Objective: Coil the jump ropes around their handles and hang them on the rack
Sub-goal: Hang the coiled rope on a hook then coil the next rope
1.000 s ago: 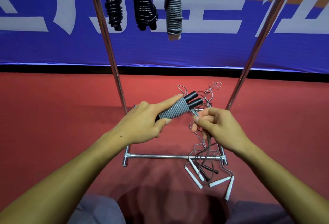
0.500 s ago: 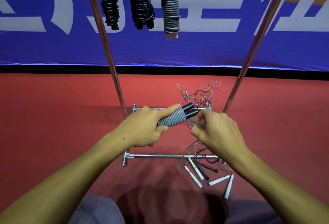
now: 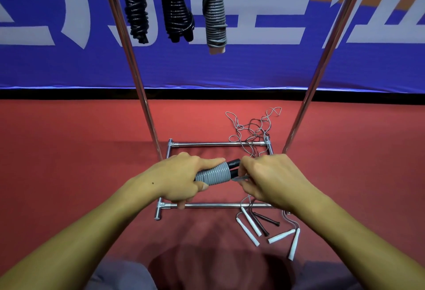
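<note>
My left hand (image 3: pixel 181 178) grips a jump rope bundle (image 3: pixel 215 173): two black handles side by side with grey rope coiled tightly round them. My right hand (image 3: pixel 269 179) is at the black handle tips and pinches the loose grey rope end against them. On the rack (image 3: pixel 135 71) above hang two black coiled ropes (image 3: pixel 135 11), (image 3: pixel 176 8) and one grey coiled rope (image 3: pixel 215 15). A tangle of loose grey and black ropes (image 3: pixel 251 131) lies on the red floor, with white handles (image 3: pixel 250 228) and black handles (image 3: pixel 264 219) near my right wrist.
Two slanted chrome rack poles (image 3: pixel 322 64) rise on either side of my hands. The rack's base frame (image 3: pixel 218 144) sits on the red floor below them. A blue and orange banner covers the wall behind. My knees show at the bottom edge.
Both hands have dropped lower and come together. My right hand has moved in from the trailing rope to the handle tips, and the coil has grown closer to the ends.
</note>
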Demonstrator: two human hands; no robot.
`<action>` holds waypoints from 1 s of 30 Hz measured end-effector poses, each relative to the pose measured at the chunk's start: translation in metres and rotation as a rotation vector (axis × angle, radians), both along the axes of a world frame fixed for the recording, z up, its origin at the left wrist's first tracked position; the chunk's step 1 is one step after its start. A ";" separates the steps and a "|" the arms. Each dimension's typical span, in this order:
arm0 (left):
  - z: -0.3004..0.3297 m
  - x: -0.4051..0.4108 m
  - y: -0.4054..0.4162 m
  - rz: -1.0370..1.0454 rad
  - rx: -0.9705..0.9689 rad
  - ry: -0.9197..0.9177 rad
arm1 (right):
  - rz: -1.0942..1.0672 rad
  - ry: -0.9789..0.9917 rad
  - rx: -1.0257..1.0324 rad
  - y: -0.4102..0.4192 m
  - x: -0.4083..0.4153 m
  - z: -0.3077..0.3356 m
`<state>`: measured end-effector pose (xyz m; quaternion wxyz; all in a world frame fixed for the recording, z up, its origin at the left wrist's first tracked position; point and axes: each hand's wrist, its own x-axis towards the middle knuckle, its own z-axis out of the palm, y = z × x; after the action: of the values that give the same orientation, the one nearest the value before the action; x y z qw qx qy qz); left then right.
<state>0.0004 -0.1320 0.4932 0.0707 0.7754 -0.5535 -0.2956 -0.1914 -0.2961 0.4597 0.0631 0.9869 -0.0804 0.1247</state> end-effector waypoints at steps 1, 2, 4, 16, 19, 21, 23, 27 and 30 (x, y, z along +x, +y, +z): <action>0.001 -0.001 0.000 0.007 0.008 0.014 | 0.012 -0.007 0.018 0.001 0.000 -0.002; 0.001 -0.003 0.000 0.012 0.015 0.030 | 0.019 -0.007 0.034 0.003 0.000 -0.003; 0.003 -0.005 0.000 0.009 0.040 0.058 | 0.056 -0.034 0.040 0.005 0.001 -0.007; 0.006 0.001 0.010 -0.177 0.346 0.299 | 0.140 0.395 0.743 -0.010 0.000 0.014; 0.009 0.005 0.012 -0.189 0.303 0.348 | 0.125 0.369 0.859 -0.013 -0.004 0.017; 0.010 0.007 0.012 -0.187 0.265 0.378 | 0.132 0.322 0.946 -0.016 -0.007 0.019; 0.010 0.007 0.013 -0.193 0.244 0.381 | 0.158 0.278 1.002 -0.017 -0.008 0.020; 0.009 0.006 0.011 -0.187 0.222 0.316 | 0.097 0.270 1.189 -0.015 -0.009 0.020; 0.014 0.004 0.011 -0.227 0.195 0.296 | 0.080 0.286 1.302 -0.014 -0.010 0.022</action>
<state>0.0047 -0.1214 0.5074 0.0422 0.6594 -0.5897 -0.4644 -0.2013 -0.3103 0.4817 -0.5401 0.8326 -0.0936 -0.0793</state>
